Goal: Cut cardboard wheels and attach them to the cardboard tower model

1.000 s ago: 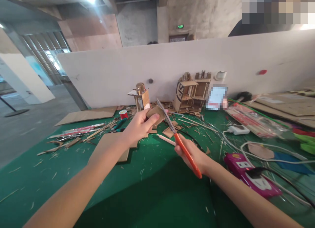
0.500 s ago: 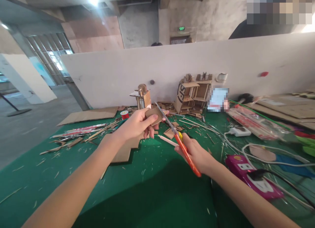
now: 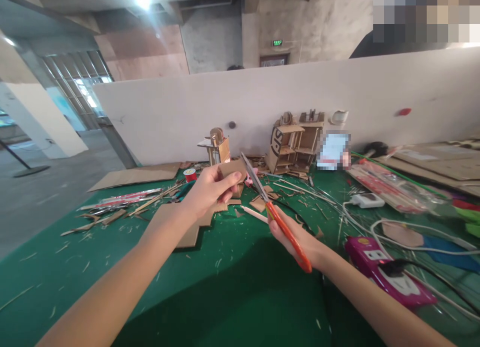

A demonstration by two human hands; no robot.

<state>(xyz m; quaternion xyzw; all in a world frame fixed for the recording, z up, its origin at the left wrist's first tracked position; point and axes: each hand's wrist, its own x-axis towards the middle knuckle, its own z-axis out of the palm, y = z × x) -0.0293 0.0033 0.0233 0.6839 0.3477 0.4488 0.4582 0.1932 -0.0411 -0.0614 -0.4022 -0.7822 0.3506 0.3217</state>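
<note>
Between the thumb and fingers of my left hand (image 3: 212,189) is a small piece of brown cardboard (image 3: 233,170). My right hand (image 3: 294,237) grips a pair of scissors (image 3: 283,229) by the orange handles, part of which it hides. The scissor blades point up and to the left, close beside the cardboard's right edge; I cannot tell whether they touch it. Below, a pale pen-like stick (image 3: 254,214) lies on the green table, its right end near my right hand. A larger cardboard sheet (image 3: 187,237) lies partly behind my left forearm.
Small cardboard shelves (image 3: 287,149) stand by the white partition (image 3: 168,107), near a little cardboard structure (image 3: 219,149). A red thread spool (image 3: 190,175) sits left. Scraps and thin sticks litter the green table (image 3: 210,297). At right are a magenta power strip (image 3: 390,277) and cables.
The cardboard in my left hand has turned slightly, so its angle differs. My right hand and the scissors have shifted a little right and down.
</note>
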